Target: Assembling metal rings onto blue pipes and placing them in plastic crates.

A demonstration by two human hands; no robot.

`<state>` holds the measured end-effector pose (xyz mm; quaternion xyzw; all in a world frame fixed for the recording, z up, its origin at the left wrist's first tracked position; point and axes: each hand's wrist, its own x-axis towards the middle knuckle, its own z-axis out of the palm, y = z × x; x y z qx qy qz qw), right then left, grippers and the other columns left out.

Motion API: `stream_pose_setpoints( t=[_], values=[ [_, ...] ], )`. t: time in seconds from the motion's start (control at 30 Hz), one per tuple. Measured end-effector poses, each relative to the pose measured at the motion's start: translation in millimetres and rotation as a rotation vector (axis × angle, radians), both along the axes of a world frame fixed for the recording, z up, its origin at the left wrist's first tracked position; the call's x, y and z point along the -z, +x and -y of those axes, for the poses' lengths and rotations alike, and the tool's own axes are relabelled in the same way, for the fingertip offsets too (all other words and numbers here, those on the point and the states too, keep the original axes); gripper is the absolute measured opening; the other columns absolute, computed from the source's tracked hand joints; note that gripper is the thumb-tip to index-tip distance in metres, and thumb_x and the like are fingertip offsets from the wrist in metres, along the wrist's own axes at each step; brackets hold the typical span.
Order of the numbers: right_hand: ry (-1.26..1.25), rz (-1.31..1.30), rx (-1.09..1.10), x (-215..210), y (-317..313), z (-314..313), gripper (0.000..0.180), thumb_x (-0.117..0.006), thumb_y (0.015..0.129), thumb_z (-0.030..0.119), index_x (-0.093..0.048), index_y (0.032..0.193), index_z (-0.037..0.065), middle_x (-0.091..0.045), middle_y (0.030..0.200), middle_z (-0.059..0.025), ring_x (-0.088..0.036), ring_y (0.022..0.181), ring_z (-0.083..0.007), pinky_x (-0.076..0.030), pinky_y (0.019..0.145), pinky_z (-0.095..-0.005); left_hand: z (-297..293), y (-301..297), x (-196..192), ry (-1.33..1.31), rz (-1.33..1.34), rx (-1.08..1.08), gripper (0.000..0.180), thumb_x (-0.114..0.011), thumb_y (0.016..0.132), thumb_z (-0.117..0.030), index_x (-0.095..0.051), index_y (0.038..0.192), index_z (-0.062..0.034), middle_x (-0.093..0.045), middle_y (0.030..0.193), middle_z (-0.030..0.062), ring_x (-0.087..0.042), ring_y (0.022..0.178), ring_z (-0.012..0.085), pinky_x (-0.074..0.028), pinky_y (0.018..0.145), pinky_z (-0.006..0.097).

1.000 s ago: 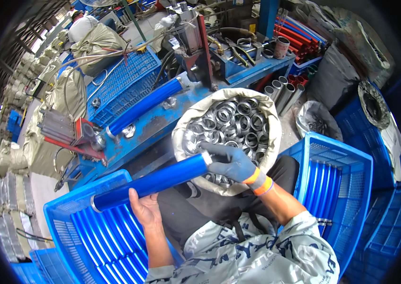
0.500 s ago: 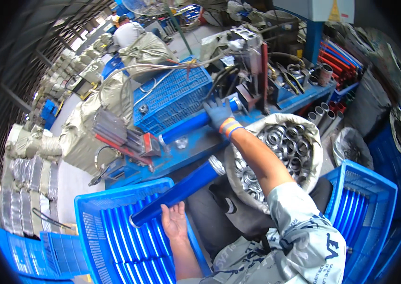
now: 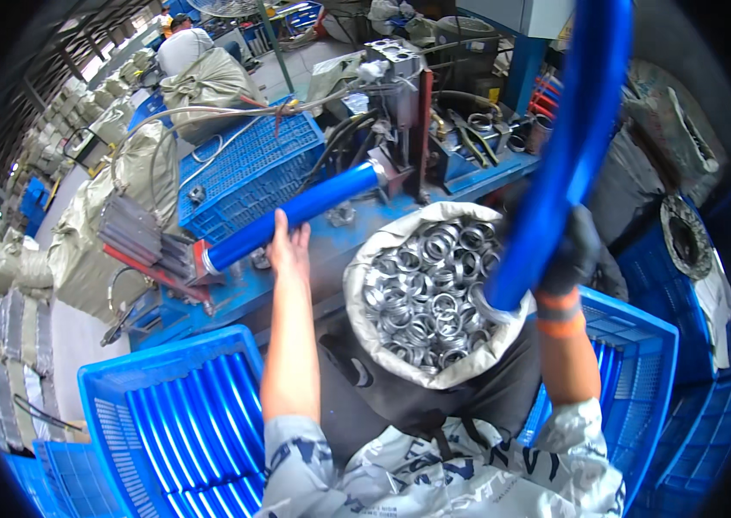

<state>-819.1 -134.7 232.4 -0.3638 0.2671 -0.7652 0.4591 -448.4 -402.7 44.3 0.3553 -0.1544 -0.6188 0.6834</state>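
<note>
My gloved right hand point(image 3: 579, 252) is wrapped round the loose blue tube point(image 3: 566, 173), which stands steeply tilted, its lower end over the right rim of the sack point(image 3: 356, 276) of metal rings point(image 3: 434, 302). My bare left hand point(image 3: 290, 246) is unclenched, thumb and fingertips at the near side of the mounted blue tube point(image 3: 322, 199) on the counter point(image 3: 331, 249); I can't tell whether they press on it.

If my glove slipped, the loose tube could drop into the rings, scratching its blue skin or knocking some out. Its upper end runs out of view, so a careless swing might hit the grey cabinet point(image 3: 503, 12); how near that is, I can't judge. My left fingers could get pinched if the red-framed fixture point(image 3: 199, 259) at the mounted tube's left end shifted.

For room, there's a strip of counter between the mounted tube and the near edge, the sack standing close by that edge. The left crate point(image 3: 89, 382) sits below the counter's near left corner, and the right crate point(image 3: 629, 308) hems in my right elbow. Between left crate and sack, my forearm has space.
</note>
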Motion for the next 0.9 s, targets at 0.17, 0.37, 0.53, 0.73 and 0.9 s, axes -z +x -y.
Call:
stream_pose_setpoints(
  t=[0.17, 0.37, 0.53, 0.73, 0.9],
  values=[
    [0.134, 0.025, 0.343, 55, -85, -173, 0.069, -0.057, 0.112, 0.053, -0.052, 0.157, 0.001, -0.072, 0.127, -0.0235, -0.075, 0.092, -0.0285, -0.064, 0.077, -0.0391, 62, -17, 52, 0.207, -0.012, -0.001, 0.079, -0.094, 0.097, -0.033, -0.054, 0.155, 0.003, -0.062, 0.151, 0.0251, -0.061, 0.143, 0.0433, -0.055, 0.121, 0.058],
    [0.53, -0.485, 1.074, 152, -205, -390, 0.051, -0.061, 0.115, 0.028, -0.056, 0.158, 0.0, -0.074, 0.136, -0.0157, -0.074, 0.112, -0.0224, -0.06, 0.098, -0.0356, 70, -40, 94, 0.309, 0.008, 0.089, 0.08, -0.092, 0.098, -0.038, -0.054, 0.154, 0.0045, -0.064, 0.148, 0.0233, -0.064, 0.138, 0.0419, -0.049, 0.124, 0.061],
    [1.173, -0.825, 0.946, 263, -206, -481, 0.073, -0.087, 0.097, 0.012, -0.055, 0.161, -0.003, -0.074, 0.139, -0.0166, -0.072, 0.12, -0.0247, -0.059, 0.104, -0.0415, 115, 53, 109, -0.03, -0.01, 0.191, 0.026, -0.075, 0.109, -0.028, -0.067, 0.127, -0.0115, -0.066, 0.107, 0.0083, -0.062, 0.099, 0.0237, -0.053, 0.093, 0.043],
    [1.769, -0.943, 0.586, 366, -183, -519, 0.112, -0.092, 0.081, 0.05, -0.046, 0.172, 0.004, -0.08, 0.136, -0.0232, -0.077, 0.127, -0.0343, -0.059, 0.11, -0.0424, 93, 84, 136, 0.065, 0.032, 0.568, 0.093, -0.067, 0.114, -0.046, -0.025, 0.173, 0.0124, -0.038, 0.18, 0.0241, -0.038, 0.167, 0.0329, -0.03, 0.14, 0.043],
    [1.794, -0.827, 0.458, 418, -193, -506, 0.117, -0.09, 0.082, 0.057, -0.041, 0.174, 0.005, -0.077, 0.139, -0.0246, -0.076, 0.128, -0.0392, -0.057, 0.113, -0.0456, 4, 142, 101, 0.116, 0.266, 0.197, 0.079, -0.068, 0.114, -0.046, -0.043, 0.166, 0.0077, -0.048, 0.175, 0.0226, -0.045, 0.163, 0.0292, -0.035, 0.135, 0.042]
  ],
)
